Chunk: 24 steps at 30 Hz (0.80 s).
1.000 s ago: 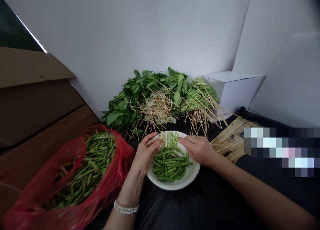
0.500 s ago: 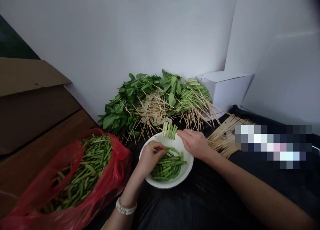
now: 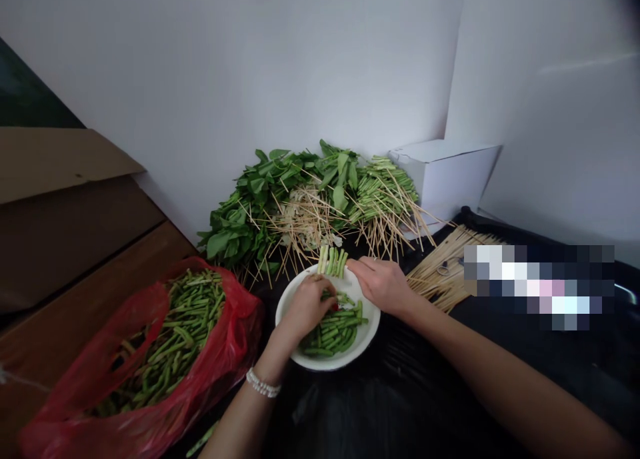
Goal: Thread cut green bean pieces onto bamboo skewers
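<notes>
A white bowl [image 3: 367, 344] holds cut green bean pieces [image 3: 333, 336]. My left hand [image 3: 311, 304] is inside it, fingers curled together over the pieces. A small red spot shows by its fingertips; whatever they pinch is hidden. At the bowl's far rim, my right hand [image 3: 381, 284] is closed on a skewer threaded with short green bean pieces [image 3: 333, 261] in a row. The skewer's stick is mostly covered by the hand.
A red plastic bag [image 3: 240, 326] of long green beans [image 3: 193, 319] lies on the left. Behind the bowl are leafy green skewers [image 3: 225, 236], pale skewers [image 3: 303, 216] and green bean skewers [image 3: 383, 189]. Bare bamboo sticks [image 3: 440, 269], scissors [image 3: 443, 268] and a white box [image 3: 453, 179] are on the right.
My left hand has shifted slightly right and forward in the bowl, its fingers now curled lower over the pieces. The skewer stays in my right hand. The view has shifted a little.
</notes>
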Available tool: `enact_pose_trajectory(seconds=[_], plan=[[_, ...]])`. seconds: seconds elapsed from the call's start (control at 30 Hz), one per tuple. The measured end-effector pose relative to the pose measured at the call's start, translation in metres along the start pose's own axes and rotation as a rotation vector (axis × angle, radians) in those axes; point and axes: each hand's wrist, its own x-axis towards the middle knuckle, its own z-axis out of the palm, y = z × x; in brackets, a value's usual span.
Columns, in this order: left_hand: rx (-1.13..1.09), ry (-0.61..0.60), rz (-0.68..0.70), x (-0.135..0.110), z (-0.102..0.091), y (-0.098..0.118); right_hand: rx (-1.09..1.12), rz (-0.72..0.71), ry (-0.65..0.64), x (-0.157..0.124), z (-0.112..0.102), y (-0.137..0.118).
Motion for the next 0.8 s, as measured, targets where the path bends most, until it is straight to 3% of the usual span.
enact_pose_trajectory(seconds=[0.1,0.23,0.3,0.4,0.57,0.63,0.73,0.8], plan=[[-0.418,0.118,-0.102,-0.002,-0.004,-0.007,0.003,0.008,0.035,0.0,-0.001,0.002],[-0.966,0.192,-0.346,-0.006,-0.006,-0.013,0.027,0.01,0.078,0.001,0.0,0.004],[-1.143,0.215,-0.439,-0.008,-0.009,-0.014,0.037,0.005,0.084,0.0,0.002,0.005],[-1.319,0.202,-0.472,-0.015,-0.021,-0.011,0.038,0.008,0.073,-0.001,0.004,0.006],[-1.275,0.095,-0.38,-0.055,-0.064,-0.005,0.035,0.004,0.02,-0.004,0.006,0.006],[-1.109,-0.03,-0.342,-0.085,-0.084,-0.005,0.026,-0.006,0.013,-0.004,0.006,0.006],[-0.827,-0.391,-0.298,-0.139,-0.109,-0.012,0.023,-0.015,0.015,-0.004,0.006,0.006],[-0.714,-0.45,-0.307,-0.175,-0.121,-0.02,0.027,-0.02,0.018,-0.004,0.007,0.007]])
